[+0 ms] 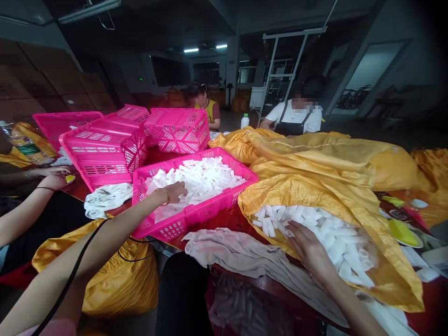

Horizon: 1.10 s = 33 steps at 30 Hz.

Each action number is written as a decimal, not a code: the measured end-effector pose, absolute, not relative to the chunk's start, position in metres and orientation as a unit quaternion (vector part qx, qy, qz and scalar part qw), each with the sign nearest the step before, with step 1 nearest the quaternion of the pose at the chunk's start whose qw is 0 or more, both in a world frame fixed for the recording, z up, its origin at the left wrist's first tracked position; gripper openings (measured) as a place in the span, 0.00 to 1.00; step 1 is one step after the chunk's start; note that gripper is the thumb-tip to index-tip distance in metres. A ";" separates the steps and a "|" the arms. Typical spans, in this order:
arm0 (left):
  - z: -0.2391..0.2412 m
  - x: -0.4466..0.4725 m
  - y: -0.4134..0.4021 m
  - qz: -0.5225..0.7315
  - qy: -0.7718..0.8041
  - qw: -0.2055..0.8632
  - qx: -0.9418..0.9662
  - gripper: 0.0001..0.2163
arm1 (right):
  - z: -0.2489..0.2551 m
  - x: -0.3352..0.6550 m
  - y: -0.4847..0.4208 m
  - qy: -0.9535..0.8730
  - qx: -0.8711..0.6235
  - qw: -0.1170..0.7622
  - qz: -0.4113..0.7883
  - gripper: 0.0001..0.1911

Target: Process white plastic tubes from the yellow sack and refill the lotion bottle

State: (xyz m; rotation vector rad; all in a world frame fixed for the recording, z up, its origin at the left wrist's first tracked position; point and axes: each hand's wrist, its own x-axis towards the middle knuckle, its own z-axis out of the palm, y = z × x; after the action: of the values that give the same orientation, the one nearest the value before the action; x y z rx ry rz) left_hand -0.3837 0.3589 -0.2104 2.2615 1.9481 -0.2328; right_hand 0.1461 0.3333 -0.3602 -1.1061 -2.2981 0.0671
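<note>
My left hand [176,192] is over a pink plastic basket [196,213] filled with small white plastic tubes [206,179]. Its fingers are extended down at the pile and I see nothing gripped in them. On the right, a yellow woven bag [297,186] lies with its mouth spread, showing a heap of similar white tubes [336,238]. My right hand [308,245] rests at the near left of this heap, fingers stretched forward, fingertips touching tubes. Part of the heap is hidden behind that hand and forearm.
Several pink baskets [101,149] lie tipped at the back left. A grey cloth [238,249] hangs along the red table's edge. Another person's hand [56,179] is at the left with a small yellow piece. Two people sit across the table. A yellow sack [122,280] stands below.
</note>
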 end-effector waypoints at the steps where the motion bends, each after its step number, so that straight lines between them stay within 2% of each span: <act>1: -0.217 -0.380 0.366 -0.098 0.645 0.079 0.753 0.13 | -0.356 0.150 0.326 -0.841 -0.437 0.313 0.056 0.16; 4: -0.221 -0.373 0.374 -0.132 0.640 0.072 0.753 0.08 | -0.344 0.161 0.302 -0.778 -0.506 0.346 0.137 0.18; 8: -0.191 -0.377 0.353 -0.112 0.659 0.006 0.744 0.03 | -0.341 0.163 0.268 -0.685 -0.571 0.365 0.267 0.21; 10: -0.172 -0.373 0.329 -0.085 0.664 -0.031 0.742 0.08 | -0.339 0.151 0.253 -0.664 -0.557 0.372 0.334 0.20; 12: -0.160 -0.356 0.299 0.004 0.654 -0.033 0.756 0.16 | -0.331 0.131 0.239 -0.655 -0.518 0.386 0.393 0.17; 14: -0.159 -0.324 0.267 0.152 0.624 0.002 0.767 0.19 | -0.318 0.107 0.226 -0.655 -0.475 0.384 0.445 0.14; 16: -0.170 -0.282 0.237 0.270 0.590 0.055 0.759 0.18 | -0.302 0.085 0.215 -0.666 -0.434 0.367 0.483 0.13; 21: -0.209 -0.180 0.186 0.359 0.582 0.287 0.671 0.13 | -0.278 0.063 0.189 -0.665 -0.369 0.354 0.544 0.14; 25: -0.227 -0.133 0.175 0.408 0.565 0.371 0.613 0.12 | -0.278 0.073 0.172 -0.658 -0.362 0.338 0.568 0.15; 29: -0.233 -0.112 0.169 0.365 0.551 0.389 0.642 0.12 | -0.282 0.082 0.164 -0.663 -0.360 0.349 0.556 0.13; 33: -0.241 -0.100 0.157 0.292 0.530 0.363 0.708 0.10 | -0.291 0.081 0.158 -0.737 -0.395 0.349 0.422 0.08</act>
State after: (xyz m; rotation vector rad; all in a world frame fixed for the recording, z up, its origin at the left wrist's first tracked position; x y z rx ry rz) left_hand -0.1001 0.1569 -0.2412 1.8231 1.3647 0.7519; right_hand 0.0811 0.1585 -0.2908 -1.0244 -1.9111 1.0931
